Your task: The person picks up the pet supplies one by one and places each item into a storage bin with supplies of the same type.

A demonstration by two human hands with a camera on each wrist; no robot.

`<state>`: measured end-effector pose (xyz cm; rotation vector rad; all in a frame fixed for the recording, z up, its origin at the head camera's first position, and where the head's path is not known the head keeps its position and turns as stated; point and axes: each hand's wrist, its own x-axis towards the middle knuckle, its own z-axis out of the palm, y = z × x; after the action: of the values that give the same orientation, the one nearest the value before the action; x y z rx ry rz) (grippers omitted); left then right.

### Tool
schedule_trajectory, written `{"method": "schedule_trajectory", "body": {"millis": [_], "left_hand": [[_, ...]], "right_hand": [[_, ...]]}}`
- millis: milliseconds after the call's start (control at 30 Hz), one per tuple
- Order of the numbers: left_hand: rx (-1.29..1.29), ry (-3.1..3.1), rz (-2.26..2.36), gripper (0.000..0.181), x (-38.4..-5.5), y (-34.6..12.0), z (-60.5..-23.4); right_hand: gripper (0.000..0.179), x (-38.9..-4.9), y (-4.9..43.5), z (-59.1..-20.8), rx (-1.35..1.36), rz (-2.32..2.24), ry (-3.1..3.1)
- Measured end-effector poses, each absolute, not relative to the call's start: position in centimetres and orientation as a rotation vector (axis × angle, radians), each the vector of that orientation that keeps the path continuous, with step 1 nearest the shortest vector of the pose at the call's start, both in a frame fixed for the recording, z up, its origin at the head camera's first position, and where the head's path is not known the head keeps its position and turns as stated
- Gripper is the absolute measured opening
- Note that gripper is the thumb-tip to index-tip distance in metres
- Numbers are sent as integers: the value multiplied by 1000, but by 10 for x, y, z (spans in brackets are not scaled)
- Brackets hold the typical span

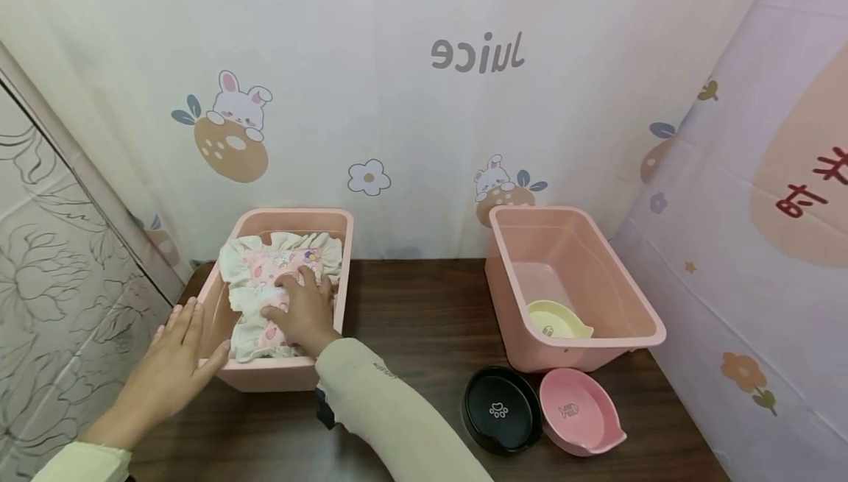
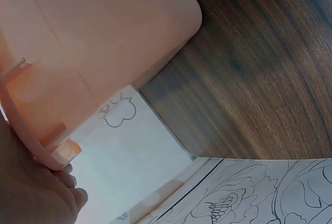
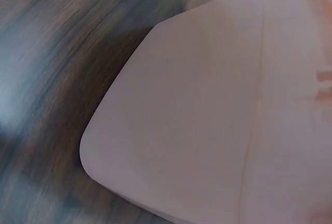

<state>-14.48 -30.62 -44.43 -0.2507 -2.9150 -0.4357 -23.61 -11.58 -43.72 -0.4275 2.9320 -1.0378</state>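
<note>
A pink plastic tub [image 1: 274,377] stands on the left of the table. In it lies pink printed cloth [image 1: 265,265] with cream ruffled trim; whether it is one piece or more I cannot tell. My right hand [image 1: 306,313] rests on the cloth, fingers spread and slightly bent. Beside the tub's left rim is my left hand [image 1: 168,364], its fingers extended and its thumb reaching to the near corner. The left wrist view shows the left hand [image 2: 39,182] at the rim and the tub's outer wall [image 2: 104,27]. Only the tub wall [image 3: 187,115] and table appear in the right wrist view.
A second pink tub [image 1: 616,342] stands at the right, with a pale yellow bowl [image 1: 556,320] inside. In front of it, a black bowl with a paw print [image 1: 501,410] sits next to a pink bowl with a fishbone print [image 1: 583,412]. Printed curtains [image 1: 411,121] hang behind the table.
</note>
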Motion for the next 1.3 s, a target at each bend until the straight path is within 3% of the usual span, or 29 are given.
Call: {"method": "schedule_trajectory", "body": {"millis": [367, 967, 1300], "left_hand": [[-252, -2932, -442, 80, -145, -305, -442], [-267, -2913, -454, 80, -146, -306, -443], [-254, -2897, -452, 79, -148, -307, -444]], "right_hand": [[80, -237, -117, -437, -572, -630, 2742], [94, -230, -119, -439, -503, -334, 2849], [92, -232, -122, -441, -502, -315, 2833]]}}
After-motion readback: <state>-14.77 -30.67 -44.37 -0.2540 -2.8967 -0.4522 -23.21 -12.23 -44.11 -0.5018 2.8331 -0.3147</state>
